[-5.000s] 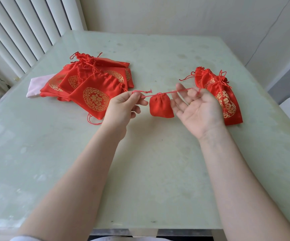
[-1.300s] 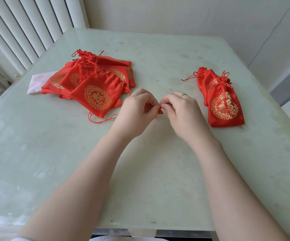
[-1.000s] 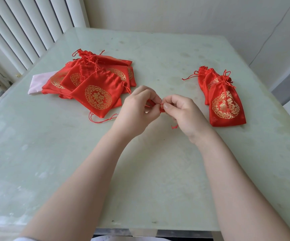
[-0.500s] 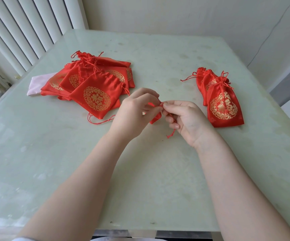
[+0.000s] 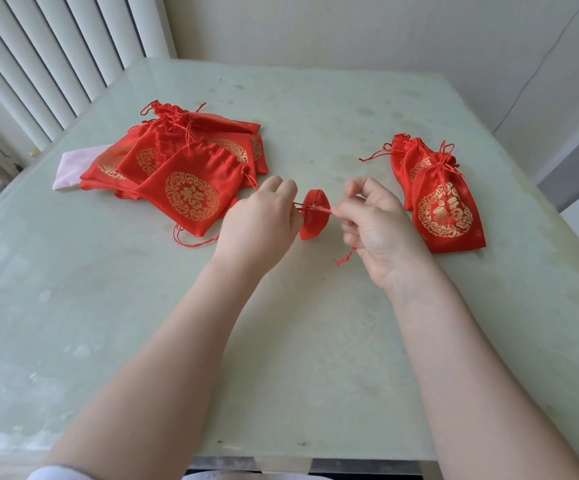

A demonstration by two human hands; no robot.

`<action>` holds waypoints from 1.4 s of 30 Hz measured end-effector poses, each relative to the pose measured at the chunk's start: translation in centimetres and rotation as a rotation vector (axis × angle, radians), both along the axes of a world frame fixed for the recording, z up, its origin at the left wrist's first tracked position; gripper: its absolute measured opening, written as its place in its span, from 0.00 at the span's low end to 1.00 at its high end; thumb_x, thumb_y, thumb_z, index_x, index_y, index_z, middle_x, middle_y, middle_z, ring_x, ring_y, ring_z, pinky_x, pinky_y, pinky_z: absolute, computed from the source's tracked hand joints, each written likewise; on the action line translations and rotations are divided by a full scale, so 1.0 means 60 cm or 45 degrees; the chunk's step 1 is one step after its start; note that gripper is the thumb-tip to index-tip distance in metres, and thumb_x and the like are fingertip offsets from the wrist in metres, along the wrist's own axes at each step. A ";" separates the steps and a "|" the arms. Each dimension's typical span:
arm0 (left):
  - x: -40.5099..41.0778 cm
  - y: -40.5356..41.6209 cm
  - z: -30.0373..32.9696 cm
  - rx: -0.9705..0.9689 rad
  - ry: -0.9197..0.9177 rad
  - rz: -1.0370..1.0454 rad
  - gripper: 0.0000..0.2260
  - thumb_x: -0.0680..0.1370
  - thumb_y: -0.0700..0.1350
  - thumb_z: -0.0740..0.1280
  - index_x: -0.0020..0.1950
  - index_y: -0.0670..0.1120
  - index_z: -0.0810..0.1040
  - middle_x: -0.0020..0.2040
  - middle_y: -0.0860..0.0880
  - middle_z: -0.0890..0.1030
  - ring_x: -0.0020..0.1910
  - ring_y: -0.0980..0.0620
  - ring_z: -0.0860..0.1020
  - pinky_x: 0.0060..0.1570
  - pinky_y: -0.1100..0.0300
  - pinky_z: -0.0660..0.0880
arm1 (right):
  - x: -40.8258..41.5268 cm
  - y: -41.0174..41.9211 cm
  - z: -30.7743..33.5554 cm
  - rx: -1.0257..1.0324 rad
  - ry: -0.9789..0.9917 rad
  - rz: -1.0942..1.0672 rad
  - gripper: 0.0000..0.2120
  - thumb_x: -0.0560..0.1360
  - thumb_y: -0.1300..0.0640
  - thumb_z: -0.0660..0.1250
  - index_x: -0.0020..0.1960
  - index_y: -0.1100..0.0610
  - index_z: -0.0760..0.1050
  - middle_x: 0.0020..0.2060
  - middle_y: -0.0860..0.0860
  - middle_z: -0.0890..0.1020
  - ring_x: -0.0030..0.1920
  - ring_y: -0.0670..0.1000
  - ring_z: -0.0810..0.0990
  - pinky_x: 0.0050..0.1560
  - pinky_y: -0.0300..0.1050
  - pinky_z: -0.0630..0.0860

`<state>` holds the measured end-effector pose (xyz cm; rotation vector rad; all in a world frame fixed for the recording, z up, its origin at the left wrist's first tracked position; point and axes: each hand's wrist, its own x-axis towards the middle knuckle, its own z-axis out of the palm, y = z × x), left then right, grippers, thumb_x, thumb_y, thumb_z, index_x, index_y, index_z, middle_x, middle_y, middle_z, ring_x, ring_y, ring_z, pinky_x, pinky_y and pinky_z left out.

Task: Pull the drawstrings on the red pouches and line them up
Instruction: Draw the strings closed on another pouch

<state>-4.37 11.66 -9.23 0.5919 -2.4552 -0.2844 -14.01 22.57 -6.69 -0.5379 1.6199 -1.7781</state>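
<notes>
Hands have drawn apart, each pinching the pouch's drawstring

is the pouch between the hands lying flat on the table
No, the small red pouch hangs above the table on its drawstrings, pinched on either side by the left hand and the right hand.

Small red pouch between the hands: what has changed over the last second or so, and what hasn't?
The left hand and right hand, pressed together a second ago, have moved apart sideways, each pinching a drawstring end. The small red pouch, hidden before, now hangs bunched between them. The open pouch pile on the left and the cinched pouches on the right lie as before.
</notes>
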 end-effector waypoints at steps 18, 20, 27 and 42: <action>0.003 0.007 0.010 1.153 0.268 -0.422 0.09 0.75 0.41 0.62 0.33 0.45 0.72 0.54 0.56 0.77 0.60 0.62 0.74 0.58 0.64 0.69 | -0.026 0.004 -0.012 -0.131 0.101 -0.117 0.11 0.75 0.68 0.61 0.39 0.54 0.69 0.22 0.43 0.71 0.25 0.44 0.65 0.28 0.39 0.59; 0.002 0.016 0.014 1.266 0.243 -0.496 0.08 0.75 0.41 0.62 0.35 0.43 0.73 0.50 0.55 0.79 0.53 0.60 0.77 0.54 0.67 0.70 | -0.030 0.009 -0.008 -0.160 0.078 -0.142 0.10 0.75 0.67 0.62 0.39 0.54 0.70 0.22 0.44 0.71 0.25 0.44 0.67 0.30 0.40 0.61; -0.030 0.062 0.032 1.531 0.218 -0.542 0.08 0.79 0.37 0.61 0.42 0.43 0.76 0.39 0.46 0.78 0.36 0.56 0.78 0.45 0.61 0.79 | -0.036 0.036 0.031 -0.092 0.151 -0.074 0.07 0.76 0.65 0.62 0.43 0.55 0.73 0.32 0.50 0.77 0.31 0.46 0.75 0.37 0.38 0.72; -0.107 0.156 0.008 1.531 -0.046 -0.530 0.10 0.78 0.38 0.63 0.57 0.46 0.75 0.53 0.51 0.78 0.51 0.52 0.76 0.58 0.57 0.74 | -0.149 0.173 -0.035 0.700 0.746 -0.491 0.09 0.71 0.60 0.68 0.49 0.55 0.71 0.40 0.49 0.77 0.47 0.54 0.78 0.49 0.45 0.72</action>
